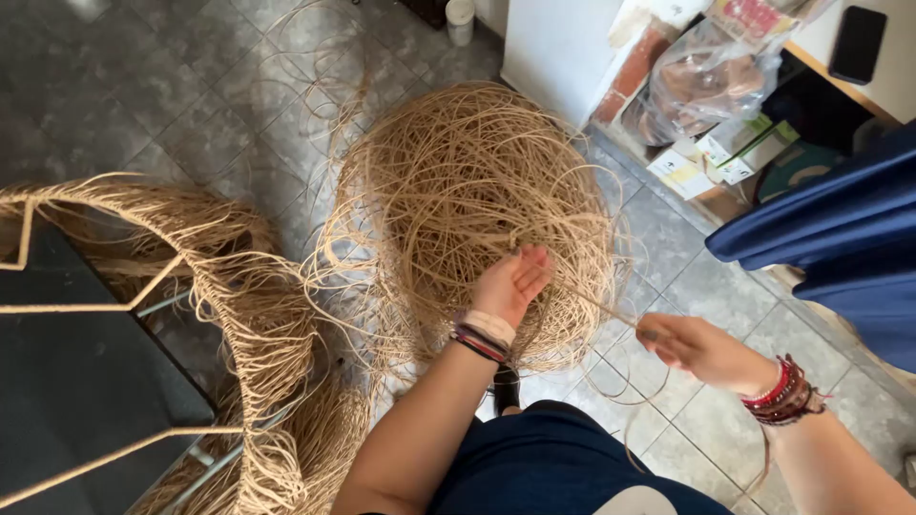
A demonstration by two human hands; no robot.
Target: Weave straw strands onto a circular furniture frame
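Left hand (513,281) in the cord tangle (468,200) — wrapped frame (239,315) beside, blue cloth (840,238) right.

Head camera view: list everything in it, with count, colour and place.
Tangled heap of tan fibre strands: one, tan, floor centre.
Metal frame wrapped in tan fibre: one, tan over grey, left.
Dark flat panel: one, black, lower left inside the frame.
Grey floor tiles: many, grey, underfoot.
White cabinet: one, white, top centre.
Clear plastic bag: one, clear, top right.
Small boxes: several, white and green, below the bag.
Blue cloth: one, dark blue, right edge.
Single tan strand: one, stretched between the hands.
Left hand: in the heap, banded wrist.
Right hand: pinching the strand, beaded wrist.
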